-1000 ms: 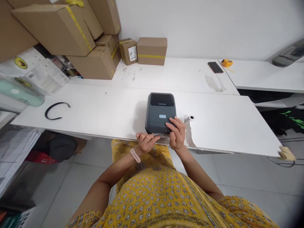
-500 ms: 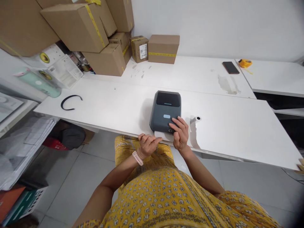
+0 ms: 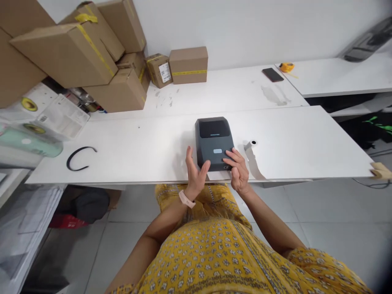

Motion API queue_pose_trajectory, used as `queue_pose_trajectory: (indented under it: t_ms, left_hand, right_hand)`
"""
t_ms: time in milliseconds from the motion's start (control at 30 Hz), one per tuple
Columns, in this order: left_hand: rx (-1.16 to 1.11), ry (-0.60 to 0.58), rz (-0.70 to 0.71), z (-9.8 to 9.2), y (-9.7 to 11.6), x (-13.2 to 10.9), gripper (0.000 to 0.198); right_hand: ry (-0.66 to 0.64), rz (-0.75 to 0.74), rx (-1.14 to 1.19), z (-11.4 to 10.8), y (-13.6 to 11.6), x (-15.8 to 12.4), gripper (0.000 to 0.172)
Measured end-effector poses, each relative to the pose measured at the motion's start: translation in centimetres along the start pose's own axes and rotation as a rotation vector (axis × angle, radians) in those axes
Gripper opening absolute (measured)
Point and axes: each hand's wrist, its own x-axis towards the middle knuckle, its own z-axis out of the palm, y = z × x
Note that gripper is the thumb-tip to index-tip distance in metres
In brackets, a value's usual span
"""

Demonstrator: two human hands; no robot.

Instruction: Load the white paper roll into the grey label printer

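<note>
A dark grey label printer (image 3: 214, 141) sits near the front edge of the white table, with a pale button on its top. White paper (image 3: 218, 176) sticks out from under its front. My right hand (image 3: 239, 171) grips the front right corner, fingers on the top and thumb bent in front. At the front left corner is my left hand (image 3: 196, 173), open, fingers up and thumb spread; whether it touches the casing I cannot tell. A small white paper roll (image 3: 251, 144) lies right of the printer, its loose strip trailing toward the table edge.
Cardboard boxes (image 3: 67, 53) are piled at the back left. A black headband (image 3: 71, 157) and a green bottle-like item (image 3: 39, 141) are on the left. Toward the back right lie a phone (image 3: 272, 74) and a yellow tape measure (image 3: 286, 67).
My left hand has left the paper at the printer's front, moved up to its left corner and opened. My right hand stays on the right corner. The camera view has turned right.
</note>
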Motion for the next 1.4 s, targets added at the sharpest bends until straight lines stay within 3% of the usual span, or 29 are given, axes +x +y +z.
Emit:
queue_pose_trajectory:
  t_ms: [67,133,367,533,600,700,767,833,900,967,1167,1400]
  left_hand:
    - [-0.155,-0.101,-0.216,0.5,0.3,1.4,0.094]
    - [-0.248,-0.175,-0.301,0.7,0.4,2.2,0.104]
    - [-0.185,-0.188,-0.231,0.5,0.0,2.5,0.101]
    - [-0.192,-0.192,-0.201,0.3,-0.1,2.8,0.092]
    - [-0.164,-0.131,-0.178,-0.1,0.3,1.6,0.087]
    - [-0.083,0.069,-0.182,-0.6,1.0,-1.9,0.066]
    - [-0.124,0.033,-0.297,-0.4,1.4,-4.1,0.046]
    - [-0.255,-0.093,-0.485,0.2,1.7,-5.2,0.048]
    - [-0.383,-0.155,-0.653,1.0,1.9,-5.1,0.053]
    - [-0.432,-0.138,-0.731,1.6,2.0,-4.3,0.054]
    - [-0.45,-0.107,-0.609,1.8,2.8,-3.4,0.044]
    - [-0.443,-0.084,-0.604,1.9,2.9,-4.0,0.043]
  right_hand:
    - [0.014,0.033,-0.003,0.1,-0.4,0.1,0.042]
    - [0.028,0.055,0.004,0.3,-0.7,0.1,0.041]
    - [0.15,0.125,-0.036,1.8,-0.6,-0.9,0.041]
    - [0.144,0.177,-0.022,1.5,-1.2,-0.1,0.042]
    - [0.131,0.197,-0.011,0.9,-1.6,0.7,0.042]
    - [0.046,0.212,-0.022,-0.1,-1.9,2.0,0.042]
    - [-0.041,0.198,-0.027,-0.7,-1.8,2.6,0.045]
    - [-0.113,0.192,-0.018,-1.1,-1.6,3.1,0.051]
    - [-0.159,0.215,-0.003,-1.4,-1.3,3.4,0.055]
    - [-0.176,0.244,0.025,-1.6,-1.1,3.6,0.056]
    - [-0.133,0.243,0.088,-1.5,-0.5,3.7,0.057]
    - [-0.198,0.229,-0.022,-1.4,-0.1,3.4,0.058]
